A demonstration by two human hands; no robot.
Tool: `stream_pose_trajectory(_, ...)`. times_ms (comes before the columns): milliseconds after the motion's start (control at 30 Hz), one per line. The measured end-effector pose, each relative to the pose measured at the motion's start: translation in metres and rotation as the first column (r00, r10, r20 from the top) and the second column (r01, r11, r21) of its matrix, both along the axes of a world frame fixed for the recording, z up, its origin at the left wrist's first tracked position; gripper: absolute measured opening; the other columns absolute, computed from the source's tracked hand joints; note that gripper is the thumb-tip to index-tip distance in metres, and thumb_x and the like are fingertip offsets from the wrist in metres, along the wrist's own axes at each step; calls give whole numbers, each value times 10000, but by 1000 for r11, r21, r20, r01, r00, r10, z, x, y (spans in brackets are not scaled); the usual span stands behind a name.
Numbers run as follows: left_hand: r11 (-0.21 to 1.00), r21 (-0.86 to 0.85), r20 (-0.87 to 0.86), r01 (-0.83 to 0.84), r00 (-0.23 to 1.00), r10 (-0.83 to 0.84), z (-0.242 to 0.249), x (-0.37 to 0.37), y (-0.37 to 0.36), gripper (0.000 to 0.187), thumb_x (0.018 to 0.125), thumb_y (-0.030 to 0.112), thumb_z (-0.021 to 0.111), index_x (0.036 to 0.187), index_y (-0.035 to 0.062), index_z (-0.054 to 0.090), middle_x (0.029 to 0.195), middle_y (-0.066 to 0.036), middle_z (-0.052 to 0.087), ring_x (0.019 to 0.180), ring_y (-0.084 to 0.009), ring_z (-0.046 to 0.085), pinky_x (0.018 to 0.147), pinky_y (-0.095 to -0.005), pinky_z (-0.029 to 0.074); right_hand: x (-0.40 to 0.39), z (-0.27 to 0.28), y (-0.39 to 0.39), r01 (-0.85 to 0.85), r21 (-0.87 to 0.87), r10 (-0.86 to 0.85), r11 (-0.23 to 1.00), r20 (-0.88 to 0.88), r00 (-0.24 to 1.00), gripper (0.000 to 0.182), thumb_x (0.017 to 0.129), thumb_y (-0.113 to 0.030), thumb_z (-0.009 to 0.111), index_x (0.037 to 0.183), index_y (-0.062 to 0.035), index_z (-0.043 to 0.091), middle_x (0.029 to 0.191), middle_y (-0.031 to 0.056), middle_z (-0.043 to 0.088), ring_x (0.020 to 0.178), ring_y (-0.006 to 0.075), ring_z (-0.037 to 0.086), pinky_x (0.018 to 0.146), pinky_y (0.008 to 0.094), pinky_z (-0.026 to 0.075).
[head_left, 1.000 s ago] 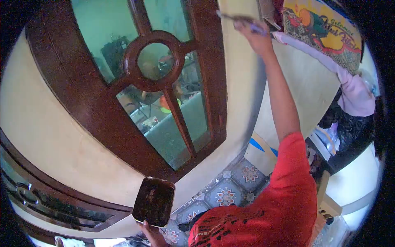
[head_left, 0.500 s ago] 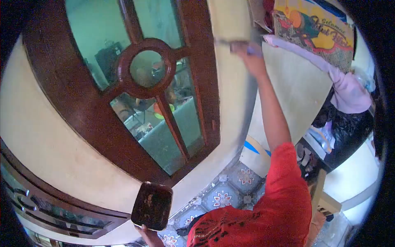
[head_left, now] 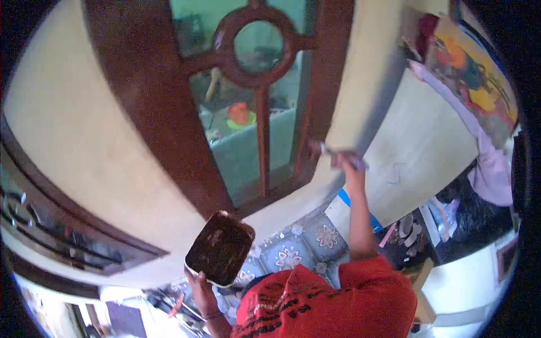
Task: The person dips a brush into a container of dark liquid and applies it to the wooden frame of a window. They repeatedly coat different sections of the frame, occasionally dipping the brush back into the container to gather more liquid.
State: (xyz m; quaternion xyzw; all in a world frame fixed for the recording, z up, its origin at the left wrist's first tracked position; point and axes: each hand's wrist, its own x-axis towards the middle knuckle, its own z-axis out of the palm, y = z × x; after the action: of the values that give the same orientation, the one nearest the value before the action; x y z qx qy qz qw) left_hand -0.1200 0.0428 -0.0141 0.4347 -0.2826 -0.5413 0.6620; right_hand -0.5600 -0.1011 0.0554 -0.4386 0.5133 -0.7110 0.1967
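Observation:
My left hand [head_left: 202,293] grips the lower edge of a dark brown-stained rectangular tray [head_left: 221,249], tilted so its inside shows. My right hand [head_left: 348,162] is closed around the handle of a paintbrush [head_left: 332,151], whose tip points left at the right edge of the brown window frame [head_left: 327,101]. Whether the bristles touch the wood is blurred. Glass panes [head_left: 253,169] and a round centre ring [head_left: 222,45] sit within the frame.
Cream wall [head_left: 360,84] surrounds the frame. At right are a pale board [head_left: 420,146], a pink cloth [head_left: 493,174], a colourful printed sack [head_left: 479,84], a black plastic bag [head_left: 479,225] and footwear [head_left: 411,239]. Patterned tiles [head_left: 287,256] cover the floor. Another brown frame [head_left: 67,225] is at left.
My right hand has moved down with the brush, from beside the upper frame to its lower right side. The tray is tilted more and slightly higher. The view has shifted.

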Motion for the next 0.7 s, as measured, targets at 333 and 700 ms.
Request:
stream_pose_trajectory(333, 994, 100, 151, -50, 988, 35, -8, -13, 13, 815, 788, 219, 656, 1446, 92, 191, 1249, -114, 512, 1145, -206, 492, 950, -330, 399, 139, -51, 78, -570, 329, 538, 753, 190, 821, 223, 900, -174, 595, 1049, -13, 637, 816, 63, 670, 670, 101, 606, 528, 226, 419)
stream_pose_trajectory(700, 1000, 17, 77, 24, 997, -25, 10, 19, 30, 874, 735, 150, 701, 1434, 54, 185, 1316, -139, 446, 1227, -249, 440, 1046, -370, 340, 242, -51, 108, -430, 462, 625, 776, -469, 625, 140, 813, -125, 678, 903, -17, 678, 857, 124, 693, 764, 267, 676, 692, 330, 524)
